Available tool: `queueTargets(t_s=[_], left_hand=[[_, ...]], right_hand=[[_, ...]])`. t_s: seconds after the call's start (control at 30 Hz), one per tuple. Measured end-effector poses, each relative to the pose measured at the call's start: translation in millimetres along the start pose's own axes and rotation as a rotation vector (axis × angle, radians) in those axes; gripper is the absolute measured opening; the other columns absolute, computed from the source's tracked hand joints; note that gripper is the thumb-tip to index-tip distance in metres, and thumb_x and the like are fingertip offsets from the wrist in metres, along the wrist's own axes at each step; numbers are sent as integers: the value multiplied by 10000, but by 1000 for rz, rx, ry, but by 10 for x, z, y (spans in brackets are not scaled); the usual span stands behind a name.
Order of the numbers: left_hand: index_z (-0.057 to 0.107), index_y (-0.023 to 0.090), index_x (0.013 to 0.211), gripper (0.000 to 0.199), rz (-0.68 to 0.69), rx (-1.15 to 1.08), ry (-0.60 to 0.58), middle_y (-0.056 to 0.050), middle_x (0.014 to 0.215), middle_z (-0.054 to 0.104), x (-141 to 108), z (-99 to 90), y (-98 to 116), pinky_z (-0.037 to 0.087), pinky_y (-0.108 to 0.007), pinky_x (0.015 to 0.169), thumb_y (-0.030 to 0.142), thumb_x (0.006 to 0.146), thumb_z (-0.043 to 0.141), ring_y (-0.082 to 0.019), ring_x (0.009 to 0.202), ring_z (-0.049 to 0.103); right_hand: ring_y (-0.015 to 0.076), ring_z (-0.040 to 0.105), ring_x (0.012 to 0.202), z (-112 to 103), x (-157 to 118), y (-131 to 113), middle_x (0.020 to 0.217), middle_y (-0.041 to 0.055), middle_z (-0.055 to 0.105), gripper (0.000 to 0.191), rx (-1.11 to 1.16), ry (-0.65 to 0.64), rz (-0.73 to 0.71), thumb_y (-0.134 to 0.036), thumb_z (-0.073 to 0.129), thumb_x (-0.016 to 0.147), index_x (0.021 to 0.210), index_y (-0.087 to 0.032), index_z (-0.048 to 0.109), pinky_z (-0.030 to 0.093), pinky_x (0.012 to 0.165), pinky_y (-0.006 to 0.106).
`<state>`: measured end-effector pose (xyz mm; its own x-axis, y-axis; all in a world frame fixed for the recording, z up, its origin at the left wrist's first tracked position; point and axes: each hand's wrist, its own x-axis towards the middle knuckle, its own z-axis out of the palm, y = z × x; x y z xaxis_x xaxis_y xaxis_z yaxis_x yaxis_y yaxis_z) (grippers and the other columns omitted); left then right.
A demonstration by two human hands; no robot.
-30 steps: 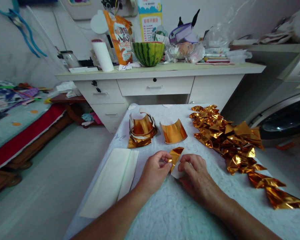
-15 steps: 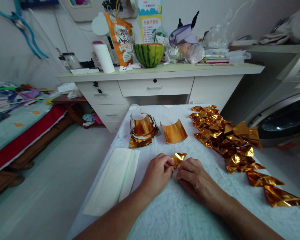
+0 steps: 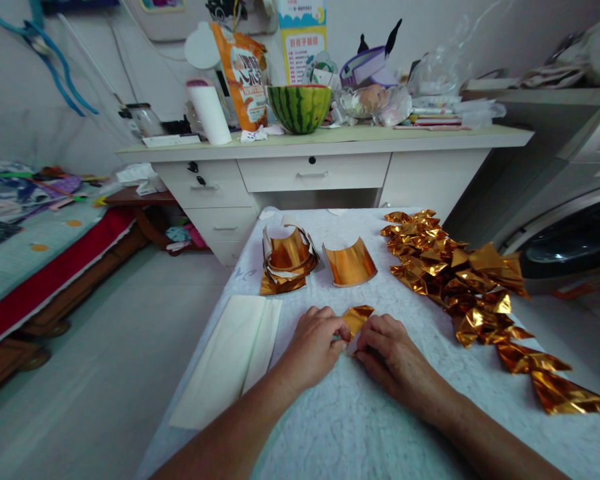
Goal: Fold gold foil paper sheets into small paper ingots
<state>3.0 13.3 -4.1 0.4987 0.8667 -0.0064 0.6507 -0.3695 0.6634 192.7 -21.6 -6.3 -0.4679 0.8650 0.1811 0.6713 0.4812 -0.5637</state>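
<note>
— Fingers (image 3: 337,325) of the left hand (image 3: 312,348), in the head view: forming a narrow pinch, holding the small gold foil piece (image 3: 356,320) by its left side.
— And with the right hand (image 3: 397,350)?
— Pinching narrowly too, apparently on the foil's pale lower edge, with tips partly hidden.
— Working where on the desk (image 3: 340,427)?
— Holding the foil between both hands, just on the near side of the curved gold sheet (image 3: 351,263), well apart from the heap of twisted foil (image 3: 460,280) off to the right.
— Pressing hard?
— Better pinching lightly: probably creasing anywhere if squeezed carelessly. Better anchoring with the left, guiding with the right, and lining up edges before flattening any fold.
— Minding anything else?
— Perhaps avoiding brushing the white sheets (image 3: 223,360) to the left.
</note>
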Motion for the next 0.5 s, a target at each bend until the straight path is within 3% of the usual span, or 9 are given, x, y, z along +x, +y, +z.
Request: queueTargets(t_s=[0.27, 0.5], left_hand=[[652, 218, 788, 134, -17, 5, -39, -3, 891, 607, -8, -34, 22, 367, -308, 837, 102, 781, 584, -198, 943, 502], [659, 223, 802, 124, 2, 6, -22, -6, 900, 604, -14, -17, 3, 375, -312, 849, 133, 818, 575, -196, 946, 505]], right_hand=[[225, 517, 851, 81, 33, -2, 879, 55, 578, 102, -7, 82, 163, -131, 571, 835, 786, -204, 620, 393, 742, 373], [224, 521, 824, 138, 55, 19, 833, 54, 578, 97, -46, 140, 203, -125, 601, 805, 736, -193, 608, 393, 732, 369]])
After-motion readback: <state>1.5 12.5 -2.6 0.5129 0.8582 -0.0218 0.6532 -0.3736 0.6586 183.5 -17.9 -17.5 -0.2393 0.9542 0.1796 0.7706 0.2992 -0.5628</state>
